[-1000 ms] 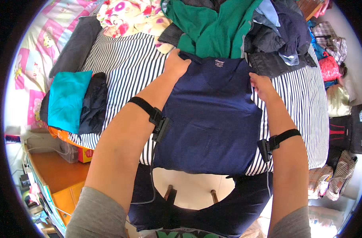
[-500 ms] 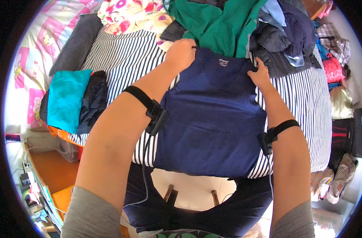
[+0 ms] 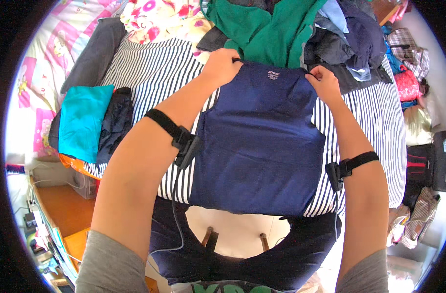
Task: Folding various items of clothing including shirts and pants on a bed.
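Note:
A navy blue top (image 3: 262,146) lies spread flat on the striped bedding (image 3: 369,127), its neckline away from me and its hem at the near edge. My left hand (image 3: 222,66) pinches the top's far left shoulder corner. At the far right shoulder corner, my right hand (image 3: 325,83) closes thumb and fingers on the fabric. The neckline stretches nearly straight between both hands, with a small pale print just inside it. Shallow creases run across the body of the top.
A green garment (image 3: 267,34) lies just beyond the top, next to a heap of dark clothes (image 3: 360,39) at the far right. Folded turquoise cloth (image 3: 84,122) and black cloth (image 3: 116,124) rest at the left. A floral blanket (image 3: 159,19) is at the back.
My right hand has shifted slightly, its fingers now closed on the shoulder corner. The neckline has become straighter. My left hand stays almost in place.

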The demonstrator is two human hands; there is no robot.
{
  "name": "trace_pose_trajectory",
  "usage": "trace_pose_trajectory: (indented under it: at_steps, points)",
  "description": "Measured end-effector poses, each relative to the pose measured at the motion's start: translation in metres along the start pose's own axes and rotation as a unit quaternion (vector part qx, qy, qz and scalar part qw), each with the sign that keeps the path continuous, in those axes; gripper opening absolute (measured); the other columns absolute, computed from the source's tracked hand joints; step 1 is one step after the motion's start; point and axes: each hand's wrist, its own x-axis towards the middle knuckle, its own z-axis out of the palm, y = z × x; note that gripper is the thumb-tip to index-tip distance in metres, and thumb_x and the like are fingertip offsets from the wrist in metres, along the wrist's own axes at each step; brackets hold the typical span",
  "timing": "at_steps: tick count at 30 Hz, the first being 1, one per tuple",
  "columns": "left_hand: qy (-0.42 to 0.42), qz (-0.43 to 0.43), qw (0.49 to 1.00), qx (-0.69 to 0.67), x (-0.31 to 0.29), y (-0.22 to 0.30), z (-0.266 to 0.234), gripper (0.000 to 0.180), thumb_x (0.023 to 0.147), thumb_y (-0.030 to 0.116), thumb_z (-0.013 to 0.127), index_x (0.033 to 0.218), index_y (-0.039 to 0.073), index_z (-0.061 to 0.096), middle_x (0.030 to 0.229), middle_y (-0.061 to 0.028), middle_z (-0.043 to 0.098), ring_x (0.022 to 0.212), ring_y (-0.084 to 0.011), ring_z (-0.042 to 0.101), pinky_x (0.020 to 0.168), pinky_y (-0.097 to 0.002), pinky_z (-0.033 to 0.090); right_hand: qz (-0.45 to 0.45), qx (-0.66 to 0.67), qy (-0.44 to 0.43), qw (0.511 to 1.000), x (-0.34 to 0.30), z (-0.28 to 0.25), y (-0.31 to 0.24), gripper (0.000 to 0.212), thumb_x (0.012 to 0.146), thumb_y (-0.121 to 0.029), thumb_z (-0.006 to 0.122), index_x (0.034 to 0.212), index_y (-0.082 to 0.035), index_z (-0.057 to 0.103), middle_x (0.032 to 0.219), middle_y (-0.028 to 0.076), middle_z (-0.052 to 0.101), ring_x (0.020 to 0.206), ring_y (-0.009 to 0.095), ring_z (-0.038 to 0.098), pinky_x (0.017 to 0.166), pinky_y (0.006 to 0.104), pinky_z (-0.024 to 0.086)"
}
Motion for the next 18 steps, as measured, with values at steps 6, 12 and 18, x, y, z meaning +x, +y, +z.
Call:
trace_pose_trajectory:
  at_steps: [6, 12, 18]
  points:
    - [-0.003, 0.04, 0.997, -0.073, -0.04, 0.007, -0.024, 0.02, 0.083, 0.017, 0.065, 0.095, 0.001, 0.068, 0.088, -0.019, 0.066, 0.08, -0.0315, 0.065, 0.073, -0.0379, 0.05, -0.071, 0.026, 0.004, 0.997, -0.046, -0.021, -0.022, 0.019, 0.08, -0.019, 0.073, 0.085, -0.003, 0.064, 0.078, 0.013, 0.069, 0.074, 0.027, 0.068, 0.069, 0.035, 0.052]
    - [-0.086, 0.036, 0.987, -0.134, -0.105, 0.019, -0.051, 0.016, 0.08, 0.011, 0.067, 0.092, 0.0, 0.067, 0.081, -0.019, 0.065, 0.071, -0.0325, 0.064, 0.065, -0.0381, 0.05, -0.108, 0.042, -0.001, 0.993, -0.115, -0.049, -0.056, 0.014, 0.078, -0.011, 0.072, 0.082, -0.001, 0.062, 0.077, 0.014, 0.066, 0.075, 0.029, 0.066, 0.069, 0.0368, 0.05]
    - [-0.182, 0.123, 0.968, -0.123, -0.169, 0.032, -0.07, 0.012, 0.08, 0.004, 0.066, 0.09, -0.002, 0.065, 0.082, -0.016, 0.063, 0.074, -0.0265, 0.063, 0.065, -0.0334, 0.051, -0.133, 0.054, -0.072, 0.987, -0.185, -0.061, -0.07, 0.014, 0.074, -0.004, 0.073, 0.082, 0.0, 0.062, 0.08, 0.013, 0.065, 0.077, 0.028, 0.065, 0.071, 0.0346, 0.05]
